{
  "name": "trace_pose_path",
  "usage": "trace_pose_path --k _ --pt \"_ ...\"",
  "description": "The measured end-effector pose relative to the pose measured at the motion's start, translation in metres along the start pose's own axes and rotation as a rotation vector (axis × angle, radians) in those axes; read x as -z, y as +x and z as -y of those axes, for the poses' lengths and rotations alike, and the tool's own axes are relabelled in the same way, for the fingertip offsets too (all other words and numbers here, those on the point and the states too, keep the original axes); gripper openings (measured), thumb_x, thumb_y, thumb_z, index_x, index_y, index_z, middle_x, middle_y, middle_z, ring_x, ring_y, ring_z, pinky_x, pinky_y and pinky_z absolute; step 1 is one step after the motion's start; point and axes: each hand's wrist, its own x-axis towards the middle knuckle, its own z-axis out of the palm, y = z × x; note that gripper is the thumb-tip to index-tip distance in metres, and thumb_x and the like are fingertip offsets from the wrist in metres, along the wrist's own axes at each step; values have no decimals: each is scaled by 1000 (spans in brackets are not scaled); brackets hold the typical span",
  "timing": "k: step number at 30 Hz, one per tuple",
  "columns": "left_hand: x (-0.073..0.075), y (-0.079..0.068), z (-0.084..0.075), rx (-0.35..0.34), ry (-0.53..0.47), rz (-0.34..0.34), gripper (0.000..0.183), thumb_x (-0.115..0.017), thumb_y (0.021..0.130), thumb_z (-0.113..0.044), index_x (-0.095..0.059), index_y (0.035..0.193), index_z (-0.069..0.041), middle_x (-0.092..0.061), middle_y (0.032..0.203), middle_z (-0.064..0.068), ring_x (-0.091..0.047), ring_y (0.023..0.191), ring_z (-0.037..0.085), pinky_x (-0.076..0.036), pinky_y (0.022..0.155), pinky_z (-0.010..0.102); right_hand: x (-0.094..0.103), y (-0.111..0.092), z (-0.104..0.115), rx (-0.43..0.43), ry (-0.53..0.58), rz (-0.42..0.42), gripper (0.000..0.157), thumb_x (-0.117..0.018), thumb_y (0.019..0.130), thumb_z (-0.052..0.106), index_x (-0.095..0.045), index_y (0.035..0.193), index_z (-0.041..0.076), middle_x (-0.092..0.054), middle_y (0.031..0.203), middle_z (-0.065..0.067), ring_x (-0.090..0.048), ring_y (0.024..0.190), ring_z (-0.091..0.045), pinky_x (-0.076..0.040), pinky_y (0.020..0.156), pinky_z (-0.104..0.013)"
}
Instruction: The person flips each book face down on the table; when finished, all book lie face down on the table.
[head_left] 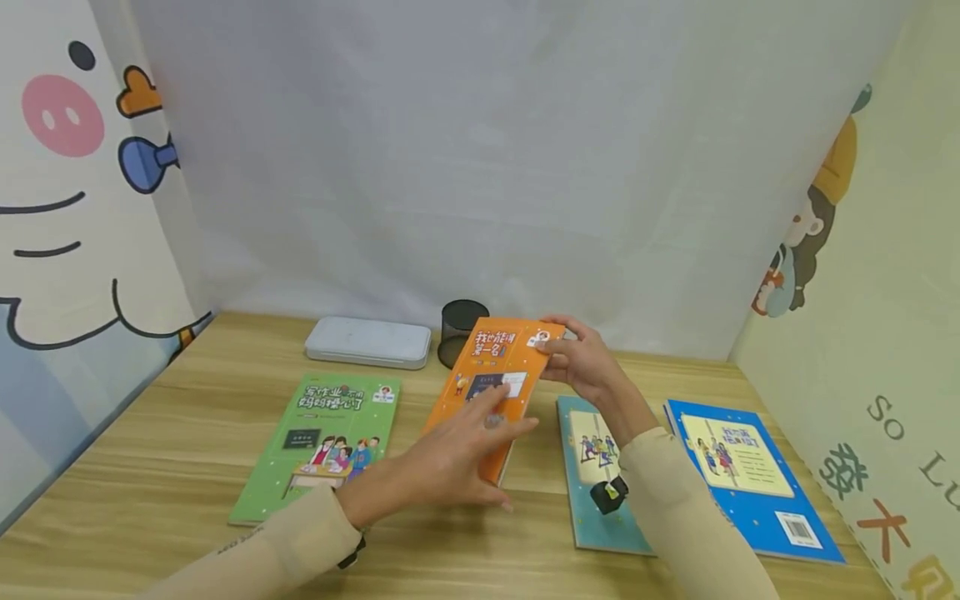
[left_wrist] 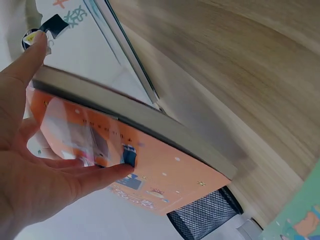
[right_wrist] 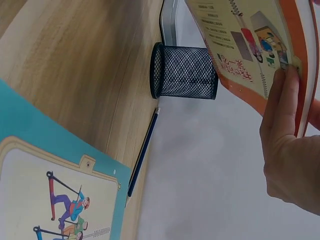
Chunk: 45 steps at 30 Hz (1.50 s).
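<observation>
An orange book [head_left: 487, 367] is held tilted up off the wooden table, its illustrated front cover facing me. My right hand [head_left: 588, 362] pinches its upper right edge, thumb on the front and fingers on the back cover [right_wrist: 225, 45], as the right wrist view shows. My left hand [head_left: 450, 454] is spread across the lower front of the book. In the left wrist view its straight fingertips [left_wrist: 122, 171] lie at the cover, while the thumb stands out past the page edge.
A green book [head_left: 322, 433] lies to the left. On the right lie a teal book [head_left: 588, 417], partly under my right forearm, and a blue book [head_left: 750, 467]. A pale case [head_left: 367, 342] and black mesh pen holder [head_left: 462, 321] stand at the back, with a dark pencil [right_wrist: 143, 152] nearby.
</observation>
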Motion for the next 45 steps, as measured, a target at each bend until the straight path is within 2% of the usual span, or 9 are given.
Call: trace_pose_path --k 6,9,15,20,23,27,30,37,45 --pt "-2 0 -3 -15 47 -28 102 -91 68 -45 -40 154 -29 -16 164 23 -24 151 40 -51 101 54 -5 -1 3 -13 9 -43 56 -53 99 1 -34 151 9 -46 138 -25 -73 84 -20 -62 76 -31" --pt "-1 0 -2 -26 50 -19 97 -91 72 -37 -39 154 -28 -16 164 25 -26 150 42 -51 101 53 -7 -2 5 -13 10 -55 56 -53 99 0 -34 150 8 -45 140 -25 -73 82 -20 -62 74 -30" --pt "12 5 1 -43 -6 82 85 -84 82 -20 -39 154 -26 -20 162 27 -38 143 45 -53 99 50 -8 -6 10 -13 4 -80 55 -53 98 0 -36 149 8 -47 135 -24 -73 78 -19 -61 70 -29" --pt "21 6 5 -59 -67 132 78 -69 90 -2 -34 157 -21 -21 162 28 -48 135 44 -55 93 45 -6 -7 10 -22 8 -100 54 -54 98 1 -37 149 8 -48 135 -25 -73 79 -19 -61 72 -29" --pt "24 5 9 -94 -93 114 75 -60 91 6 -32 157 -16 -23 161 28 -50 133 45 -54 94 46 -5 -7 10 -27 10 -105 55 -55 98 1 -37 149 9 -48 135 -25 -73 80 -19 -61 73 -29" --pt "28 5 13 -135 -97 85 73 -54 88 15 -38 154 -12 -29 159 28 -53 131 42 -55 88 38 -4 -7 9 -28 4 -107 56 -55 98 2 -36 150 9 -47 136 -26 -73 80 -18 -61 73 -29" --pt "31 6 15 -148 -88 72 71 -52 87 18 -41 152 -9 -35 157 27 -62 120 37 -55 81 33 -4 -7 9 -29 5 -110 56 -55 98 2 -36 151 8 -46 139 -28 -73 80 -18 -61 74 -29" --pt "35 11 18 -184 -109 0 59 -52 91 15 -48 147 -4 -50 149 21 -59 126 33 -57 91 38 -2 -7 12 -22 15 -120 54 -54 98 2 -37 148 5 -42 147 -34 -73 81 -18 -61 75 -29" --pt "35 12 23 -191 -173 -38 65 -48 87 18 -48 147 -6 -50 149 21 -62 107 24 -46 74 25 -1 -8 15 -29 -39 -119 54 -55 97 4 -35 148 3 -43 146 -36 -74 82 -20 -61 80 -32"
